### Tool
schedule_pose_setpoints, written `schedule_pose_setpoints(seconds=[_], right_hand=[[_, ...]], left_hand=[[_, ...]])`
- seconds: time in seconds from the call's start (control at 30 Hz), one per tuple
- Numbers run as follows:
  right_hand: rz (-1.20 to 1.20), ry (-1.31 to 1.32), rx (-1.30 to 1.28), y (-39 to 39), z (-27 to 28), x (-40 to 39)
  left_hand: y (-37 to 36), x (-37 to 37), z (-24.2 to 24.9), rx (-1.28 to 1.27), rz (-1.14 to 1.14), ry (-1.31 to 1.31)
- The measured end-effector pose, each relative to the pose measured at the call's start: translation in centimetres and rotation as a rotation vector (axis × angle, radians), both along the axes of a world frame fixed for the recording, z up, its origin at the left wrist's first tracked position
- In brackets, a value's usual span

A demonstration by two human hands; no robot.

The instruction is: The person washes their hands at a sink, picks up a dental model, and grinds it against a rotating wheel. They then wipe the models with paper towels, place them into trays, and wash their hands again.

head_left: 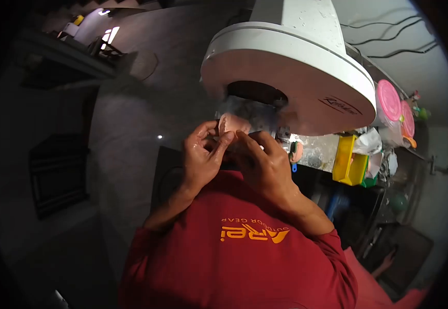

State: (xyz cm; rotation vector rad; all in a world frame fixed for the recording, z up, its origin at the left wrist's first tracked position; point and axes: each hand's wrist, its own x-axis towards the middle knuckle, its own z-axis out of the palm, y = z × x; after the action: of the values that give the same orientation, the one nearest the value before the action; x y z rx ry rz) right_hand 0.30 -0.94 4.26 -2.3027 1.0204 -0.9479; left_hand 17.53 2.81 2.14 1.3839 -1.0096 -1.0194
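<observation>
A pale pink dental cast [237, 124], with a bumpy, tooth-like edge, is held up between my two hands in front of my chest. My left hand [206, 152] grips its left side, thumb on the near face and fingers curled behind. My right hand [267, 162] pinches the lower right of it, its fingers bent and partly hidden. Both hands look wet. Just beyond and above them hangs a large white machine housing [306, 87] with a dark opening [255, 92] in its underside.
Right of my hands, a wet counter [316, 152] holds a green-and-pink item with a blue tip [296, 153]. A yellow bin [343, 159] stands beside crumpled plastic [368, 141]. Pink-lidded tubs [389, 100] sit farther right. Black cables [396, 51] run along the wall. Another person's hand [387, 260] shows lower right.
</observation>
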Motion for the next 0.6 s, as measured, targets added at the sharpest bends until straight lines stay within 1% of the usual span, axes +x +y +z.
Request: schedule_pose_setpoints(seconds=[0.07, 0.1, 0.2, 0.3, 0.4, 0.43, 0.53, 0.6], right_hand=[[-0.036, -0.018, -0.039, -0.1, -2.3, 0.6], [-0.059, -0.011, -0.061, -0.3, -2.5, 0.9], [-0.072, 0.017, -0.091, -0.8, -1.6, 1.6], [-0.057, 0.112, -0.050, -1.9, -0.9, 1.6], [-0.120, 0.142, -0.002, -2.0, -0.2, 2.0], [-0.134, 0.129, 0.060, -1.9, 0.6, 2.2], [-0.206, 0.140, 0.027, -2.5, -0.2, 2.2], [-0.213, 0.101, 0.002, -3.0, -0.4, 2.3]], left_hand=[[-0.4, -0.1, 1.7, 0.090, -0.016, -0.107], [-0.8, 0.2, 2.4, 0.129, -0.023, -0.171], [-1.4, 1.5, 1.6, -0.053, 0.026, -0.536], [-2.0, 2.4, 0.5, -0.199, 0.013, -0.637], [-2.5, 2.3, -1.2, -0.284, -0.031, -0.647], [-2.7, 2.1, -1.3, -0.274, -0.036, -0.639], [-3.8, 1.9, -1.1, -0.301, -0.040, -0.665], [-4.5, 1.7, -1.2, -0.309, -0.022, -0.667]])
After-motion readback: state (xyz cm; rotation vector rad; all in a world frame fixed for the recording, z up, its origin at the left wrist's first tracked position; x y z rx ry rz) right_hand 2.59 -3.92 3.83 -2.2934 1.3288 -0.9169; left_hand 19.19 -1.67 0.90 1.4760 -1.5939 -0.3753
